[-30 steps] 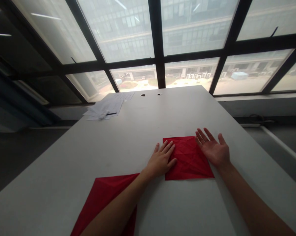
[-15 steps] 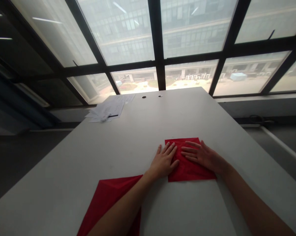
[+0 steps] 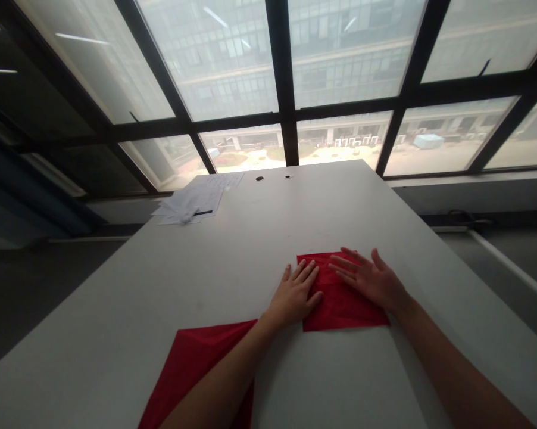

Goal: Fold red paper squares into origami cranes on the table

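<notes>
A red sheet, perhaps cloth (image 3: pixel 344 307), lies flat with faint creases on the white table (image 3: pixel 268 226). My left hand (image 3: pixel 294 296) rests palm down across its left edge, fingers apart, holding nothing. Over the right part of the same piece is my right hand (image 3: pixel 371 277), its fingers spread and thumb raised; whether it touches the red surface I cannot tell. A larger red piece (image 3: pixel 197 357) lies at the near left, partly hidden under my left forearm.
Loose papers (image 3: pixel 197 199) with a dark pen-like item (image 3: pixel 203 213) lie at the table's far left. Two small round holes are near the far edge. Tall windows with dark frames (image 3: pixel 288 143) stand behind the table.
My right hand has tilted, its fingers and thumb now further apart and looking slightly lifted. My left hand stays in place on the red piece. The whole view has shifted slightly.
</notes>
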Demonstrator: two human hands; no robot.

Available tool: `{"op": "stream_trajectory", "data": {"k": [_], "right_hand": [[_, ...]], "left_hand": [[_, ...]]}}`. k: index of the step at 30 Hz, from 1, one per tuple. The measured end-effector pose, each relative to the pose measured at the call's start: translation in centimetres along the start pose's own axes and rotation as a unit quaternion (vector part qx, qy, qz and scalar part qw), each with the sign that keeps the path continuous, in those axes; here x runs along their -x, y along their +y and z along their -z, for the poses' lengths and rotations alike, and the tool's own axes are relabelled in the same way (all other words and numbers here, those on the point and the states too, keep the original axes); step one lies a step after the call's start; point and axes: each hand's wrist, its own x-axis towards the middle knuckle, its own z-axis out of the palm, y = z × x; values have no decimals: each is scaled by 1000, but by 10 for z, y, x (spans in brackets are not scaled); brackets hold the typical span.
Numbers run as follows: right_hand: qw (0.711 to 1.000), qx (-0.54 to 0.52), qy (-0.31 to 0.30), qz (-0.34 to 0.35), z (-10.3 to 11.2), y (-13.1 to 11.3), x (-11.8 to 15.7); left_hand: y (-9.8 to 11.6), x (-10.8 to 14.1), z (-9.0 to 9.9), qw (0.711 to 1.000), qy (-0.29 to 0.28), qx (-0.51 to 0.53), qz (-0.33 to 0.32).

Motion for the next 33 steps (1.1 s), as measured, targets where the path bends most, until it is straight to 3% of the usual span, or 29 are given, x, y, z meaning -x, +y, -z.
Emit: {"op": "stream_trajectory", "data": {"k": [3, 8, 10, 12, 15, 18, 22, 27, 30, 33], "right_hand": [[998, 26, -11, -62, 2, 6, -3], [993, -35, 79, 77, 13, -5, -6], [991, -42, 83, 100, 9, -9, -3], [997, -31, 38, 56, 2, -10, 3], [996, 20, -44, -79, -7, -4, 8], [988, 53, -64, -131, -4, 2, 5], [1000, 0, 30, -8, 12, 0, -6], [971, -69, 161, 166, 29, -17, -8], [958, -85, 167, 216, 31, -24, -6], [968, -75, 125, 204, 24, -25, -5]], "left_hand": [[0, 0, 0, 1000, 2, 3, 0], [1, 0, 0, 1000, 1, 5, -1], [1, -1, 0, 1000, 0, 4, 1], [1, 0, 1, 1000, -1, 5, 4], [1, 0, 2, 1000, -3, 6, 3], [2, 0, 3, 1000, -2, 4, -1], [1, -1, 1, 1000, 0, 5, -1], [-2, -2, 0, 1000, -3, 13, 1], [-4, -2, 1, 1000, -7, 20, 3], [-4, -1, 2, 1000, 3, 25, 15]]}}
